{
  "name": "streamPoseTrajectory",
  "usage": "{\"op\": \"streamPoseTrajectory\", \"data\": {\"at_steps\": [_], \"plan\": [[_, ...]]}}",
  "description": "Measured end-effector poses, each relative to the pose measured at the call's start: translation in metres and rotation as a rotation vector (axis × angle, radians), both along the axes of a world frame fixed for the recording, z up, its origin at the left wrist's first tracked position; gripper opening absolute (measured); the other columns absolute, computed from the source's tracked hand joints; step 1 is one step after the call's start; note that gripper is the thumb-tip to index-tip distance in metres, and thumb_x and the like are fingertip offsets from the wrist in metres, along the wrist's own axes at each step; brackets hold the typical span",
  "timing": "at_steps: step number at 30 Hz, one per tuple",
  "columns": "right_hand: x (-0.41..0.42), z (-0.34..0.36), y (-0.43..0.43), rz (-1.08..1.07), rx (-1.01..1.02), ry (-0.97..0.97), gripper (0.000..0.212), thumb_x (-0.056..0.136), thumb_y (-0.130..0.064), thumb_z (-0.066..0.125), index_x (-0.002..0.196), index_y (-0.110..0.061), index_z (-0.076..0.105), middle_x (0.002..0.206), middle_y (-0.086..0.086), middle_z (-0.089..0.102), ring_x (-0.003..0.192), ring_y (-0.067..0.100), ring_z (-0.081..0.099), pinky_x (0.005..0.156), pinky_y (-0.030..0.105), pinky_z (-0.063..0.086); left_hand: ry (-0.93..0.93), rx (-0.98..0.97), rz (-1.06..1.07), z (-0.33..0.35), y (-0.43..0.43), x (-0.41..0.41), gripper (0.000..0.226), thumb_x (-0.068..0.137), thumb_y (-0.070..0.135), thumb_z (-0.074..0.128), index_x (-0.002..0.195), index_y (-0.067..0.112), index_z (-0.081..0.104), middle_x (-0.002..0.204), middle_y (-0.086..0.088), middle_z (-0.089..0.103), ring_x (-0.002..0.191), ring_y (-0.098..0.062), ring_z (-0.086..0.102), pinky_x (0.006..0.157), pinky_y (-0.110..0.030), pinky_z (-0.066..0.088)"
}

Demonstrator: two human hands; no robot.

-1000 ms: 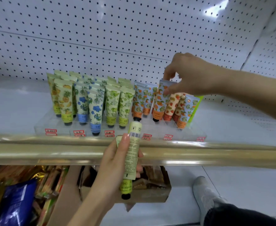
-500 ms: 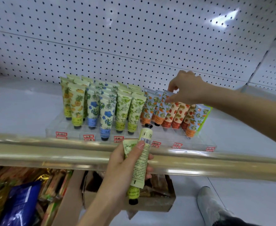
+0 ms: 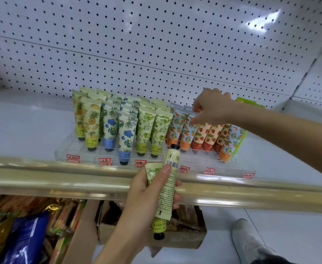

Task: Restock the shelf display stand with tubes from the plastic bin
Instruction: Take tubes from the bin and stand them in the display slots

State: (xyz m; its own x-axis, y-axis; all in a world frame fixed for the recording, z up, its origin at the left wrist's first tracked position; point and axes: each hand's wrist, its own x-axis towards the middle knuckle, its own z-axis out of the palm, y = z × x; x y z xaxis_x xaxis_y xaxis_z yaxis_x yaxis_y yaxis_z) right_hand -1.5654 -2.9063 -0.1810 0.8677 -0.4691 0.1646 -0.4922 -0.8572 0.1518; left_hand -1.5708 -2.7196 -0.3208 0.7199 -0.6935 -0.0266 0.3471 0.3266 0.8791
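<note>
A clear acrylic display stand (image 3: 194,164) sits on the white shelf, holding rows of upright tubes: pineapple (image 3: 90,122), blue flower (image 3: 126,136), green lime (image 3: 159,134), orange (image 3: 176,128) and strawberry (image 3: 211,137) prints. My right hand (image 3: 213,107) reaches over the orange row and pinches the top of an orange-print tube (image 3: 189,130) standing in the stand. My left hand (image 3: 146,195) is in front of the shelf's edge and grips two green lime tubes (image 3: 167,187), one cap up, one cap down. The plastic bin is not in view.
A gold rail (image 3: 61,183) runs along the shelf front. Behind is white pegboard (image 3: 156,44). Below, a cardboard box (image 3: 185,239) of packets and snack bags (image 3: 23,241) fill the lower shelf. A grey shoe (image 3: 249,241) stands on the floor at the lower right.
My right hand has lowered the orange-print tube into the stand's orange row and still pinches its top. My left hand keeps its two green tubes; the view tilted down.
</note>
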Motion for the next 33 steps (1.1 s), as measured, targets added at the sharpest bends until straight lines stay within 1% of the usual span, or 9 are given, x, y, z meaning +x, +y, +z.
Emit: {"op": "streamPoseTrajectory", "data": {"at_steps": [8, 12, 16, 19, 23, 25, 27, 31, 33], "plan": [[0.001, 0.001, -0.002, 0.011, -0.017, -0.008, 0.042, 0.079, -0.037, 0.072, 0.112, -0.012, 0.064, 0.102, 0.005, 0.04, 0.117, 0.031, 0.039, 0.096, 0.043, 0.03, -0.001, -0.011, -0.004, 0.0, -0.001, 0.001, 0.038, 0.07, 0.038, 0.061, 0.097, 0.011, 0.062, 0.069, -0.007, 0.069, 0.052, -0.017, 0.058, 0.045, -0.027, 0.046], [-0.003, 0.005, -0.002, 0.028, -0.007, -0.02, 0.041, 0.077, -0.037, 0.074, 0.112, -0.019, 0.063, 0.109, 0.006, 0.043, 0.117, 0.029, 0.041, 0.094, 0.04, 0.031, 0.002, -0.027, -0.006, 0.001, -0.001, 0.001, 0.038, 0.071, 0.037, 0.061, 0.098, 0.01, 0.062, 0.071, -0.008, 0.069, 0.051, -0.016, 0.058, 0.046, -0.027, 0.047], [-0.018, 0.016, 0.001, 0.105, 0.039, -0.099, 0.037, 0.076, -0.033, 0.075, 0.11, -0.025, 0.063, 0.104, 0.002, 0.045, 0.093, 0.02, 0.043, 0.083, 0.033, 0.032, 0.006, -0.041, -0.017, 0.002, 0.0, 0.001, 0.036, 0.072, 0.034, 0.06, 0.099, 0.009, 0.062, 0.075, -0.008, 0.072, 0.052, -0.017, 0.062, 0.046, -0.027, 0.049], [-0.034, 0.02, 0.008, 0.161, 0.078, -0.112, 0.035, 0.074, -0.036, 0.076, 0.106, -0.028, 0.063, 0.092, -0.005, 0.045, 0.082, 0.015, 0.046, 0.073, 0.028, 0.034, -0.025, -0.031, -0.034, 0.002, 0.0, 0.001, 0.037, 0.073, 0.033, 0.06, 0.103, 0.011, 0.062, 0.084, -0.009, 0.075, 0.065, -0.021, 0.071, 0.054, -0.032, 0.056], [-0.055, 0.018, 0.024, 0.219, 0.344, -0.123, 0.028, 0.069, -0.039, 0.078, 0.095, -0.032, 0.068, 0.082, -0.008, 0.053, 0.062, 0.002, 0.05, 0.056, 0.019, 0.04, -0.055, -0.024, -0.052, 0.001, 0.001, -0.003, 0.037, 0.074, 0.03, 0.06, 0.103, 0.007, 0.065, 0.09, -0.008, 0.076, 0.077, -0.021, 0.073, 0.059, -0.031, 0.059], [-0.066, 0.014, 0.034, 0.232, 0.556, -0.119, 0.031, 0.064, -0.045, 0.077, 0.091, -0.031, 0.07, 0.077, -0.006, 0.06, 0.057, 0.002, 0.053, 0.057, 0.018, 0.042, -0.063, -0.018, -0.06, 0.0, 0.002, -0.006, 0.032, 0.074, 0.029, 0.061, 0.096, 0.007, 0.068, 0.089, -0.01, 0.076, 0.077, -0.02, 0.073, 0.06, -0.031, 0.06], [-0.074, 0.002, 0.043, 0.229, 0.703, -0.088, 0.034, 0.062, -0.049, 0.074, 0.09, -0.029, 0.072, 0.074, -0.001, 0.064, 0.061, 0.008, 0.057, 0.059, 0.027, 0.044, -0.084, -0.003, -0.064, -0.002, 0.004, -0.007, 0.03, 0.073, 0.03, 0.062, 0.091, 0.008, 0.07, 0.086, -0.012, 0.075, 0.074, -0.02, 0.073, 0.061, -0.031, 0.06], [-0.077, -0.027, 0.058, 0.212, 0.815, -0.109, 0.028, 0.071, -0.044, 0.073, 0.09, -0.024, 0.071, 0.068, -0.007, 0.061, 0.061, 0.01, 0.058, 0.061, 0.027, 0.048, -0.1, 0.013, -0.066, -0.005, 0.007, -0.01, 0.031, 0.074, 0.032, 0.061, 0.093, 0.009, 0.069, 0.09, -0.01, 0.075, 0.076, -0.02, 0.073, 0.061, -0.033, 0.06], [-0.076, -0.04, 0.063, 0.183, 0.872, -0.141, 0.028, 0.075, -0.041, 0.071, 0.092, -0.019, 0.067, 0.074, 0.0, 0.061, 0.059, 0.008, 0.056, 0.061, 0.024, 0.049, -0.115, 0.025, -0.066, -0.005, 0.009, -0.01, 0.03, 0.073, 0.031, 0.061, 0.093, 0.011, 0.068, 0.089, -0.008, 0.076, 0.077, -0.02, 0.073, 0.058, -0.032, 0.059]]}}
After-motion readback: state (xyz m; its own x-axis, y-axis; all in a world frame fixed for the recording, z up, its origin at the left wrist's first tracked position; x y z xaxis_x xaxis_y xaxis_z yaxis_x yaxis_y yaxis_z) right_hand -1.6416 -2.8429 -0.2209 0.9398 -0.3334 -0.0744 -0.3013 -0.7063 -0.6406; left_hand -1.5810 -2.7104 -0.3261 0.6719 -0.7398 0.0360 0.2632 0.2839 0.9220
